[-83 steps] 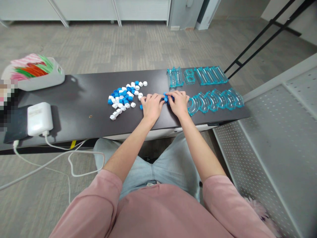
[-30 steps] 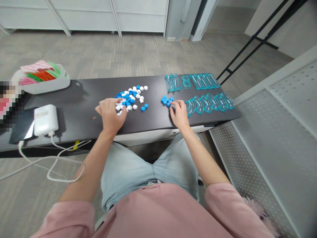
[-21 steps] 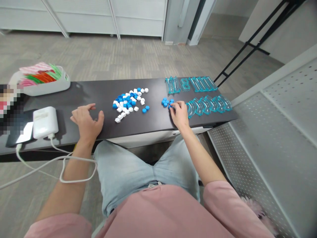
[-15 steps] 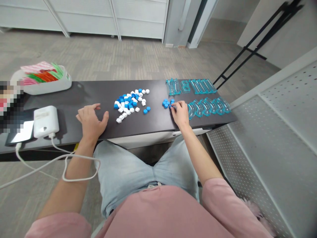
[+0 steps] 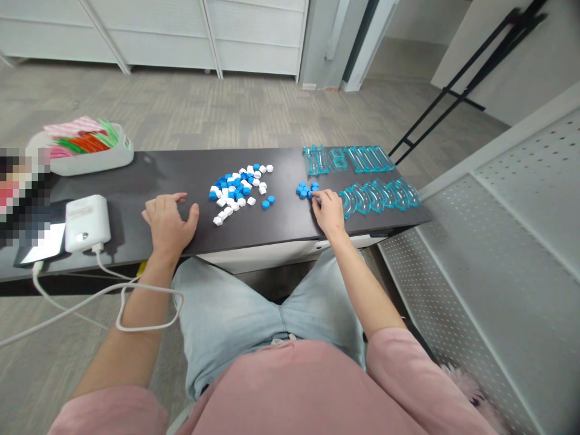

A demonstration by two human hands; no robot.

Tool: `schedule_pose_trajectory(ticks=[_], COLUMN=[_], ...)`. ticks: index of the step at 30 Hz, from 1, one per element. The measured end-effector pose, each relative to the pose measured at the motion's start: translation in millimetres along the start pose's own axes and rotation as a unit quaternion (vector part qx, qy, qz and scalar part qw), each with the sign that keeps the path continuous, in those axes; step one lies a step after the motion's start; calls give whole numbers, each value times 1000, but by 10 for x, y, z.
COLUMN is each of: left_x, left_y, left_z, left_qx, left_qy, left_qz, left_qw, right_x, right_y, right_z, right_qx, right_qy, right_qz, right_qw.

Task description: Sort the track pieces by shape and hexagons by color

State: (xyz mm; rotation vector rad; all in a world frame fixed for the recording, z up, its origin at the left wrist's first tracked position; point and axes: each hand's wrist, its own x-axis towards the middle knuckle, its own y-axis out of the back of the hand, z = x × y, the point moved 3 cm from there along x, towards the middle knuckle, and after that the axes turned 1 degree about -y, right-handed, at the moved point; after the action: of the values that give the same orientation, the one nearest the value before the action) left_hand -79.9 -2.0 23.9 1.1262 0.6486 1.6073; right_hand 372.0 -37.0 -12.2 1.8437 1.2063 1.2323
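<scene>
My right hand (image 5: 329, 212) is at the right part of the dark table, its fingers pinched at the edge of a small cluster of blue hexagonal blocks (image 5: 302, 190). The fingertips are on a blue block at the cluster's near right side, partly hidden by them. My left hand (image 5: 168, 222) lies on the table with its fingers apart and nothing in it. Between the hands is a loose pile of blue and white hexagonal blocks (image 5: 235, 188). Two blue blocks (image 5: 268, 202) sit just right of that pile.
Clear teal curved pieces (image 5: 378, 196) lie in a row beside my right hand, with teal straight pieces (image 5: 369, 159) behind. At the left are a white basket (image 5: 93, 165) of colourful strips, a white power bank (image 5: 87, 223) and a phone (image 5: 48, 244); a white cable (image 5: 149, 285) crosses my left forearm.
My right hand has shifted slightly, bringing a blue block in against the near side of the blue cluster. The left hand stays in place. The view has moved a little.
</scene>
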Motion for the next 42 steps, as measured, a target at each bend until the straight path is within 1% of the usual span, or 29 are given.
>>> schedule_pose_trajectory(ticks=[9, 17, 22, 26, 31, 36, 42], left_x=[1, -1, 13, 16, 12, 12, 19], left_y=[8, 13, 18, 24, 16, 11, 10], left_z=[31, 29, 32, 34, 34, 32, 27], left_qx=[13, 18, 11, 6, 8, 10, 7], left_qy=[7, 4, 1, 3, 2, -1, 1], left_qz=[-8, -6, -6, -8, -12, -16, -7], left_qw=[1000, 1000, 1000, 1000, 1000, 1000, 1000], right_x=[10, 11, 17, 78, 186, 180, 143], right_y=[-9, -1, 17, 35, 19, -29, -40], right_z=[4, -23, -13, -11, -65, -92, -36], right_qx=[4, 6, 9, 11, -11, -9, -14], right_qy=[17, 9, 8, 15, 18, 11, -1], right_qz=[2, -9, 10, 17, 13, 0, 25], right_qw=[1000, 1000, 1000, 1000, 1000, 1000, 1000])
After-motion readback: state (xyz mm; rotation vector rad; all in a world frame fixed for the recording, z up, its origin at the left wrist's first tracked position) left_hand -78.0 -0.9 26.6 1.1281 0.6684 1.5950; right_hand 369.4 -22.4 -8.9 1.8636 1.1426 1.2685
